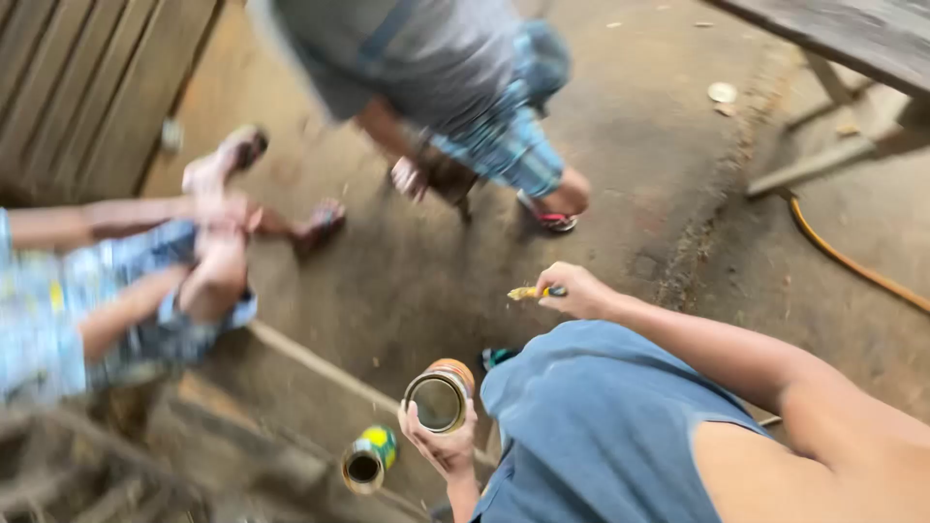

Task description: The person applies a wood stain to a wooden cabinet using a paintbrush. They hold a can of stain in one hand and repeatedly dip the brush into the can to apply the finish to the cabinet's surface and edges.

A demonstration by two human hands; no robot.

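The fingers (438, 447) of the left hand (444, 450) wrap from below around an open paint can (439, 397), holding it tilted so its mouth faces up toward the camera, just in front of the blue shorts (591, 426). The right hand (573, 289) is closed in a pinch on a small brush (531, 292) with a yellowish tip, held out over the concrete floor (601, 145), well apart from the can.

To handle this well, I judge the can should be kept steadier and more level, and the brush brought straight to the mouth so nothing drips on the shorts.

Counted: two cans, the held one and a second, green-and-yellow can (368, 460) lying open-mouthed just beside it to the left; one brush; one orange hose (843, 257) on the floor at right. Two other people are near: one seated at left in patterned clothes (58, 310), one bending over ahead in a grey shirt (426, 48). Motion blur hides finer detail.
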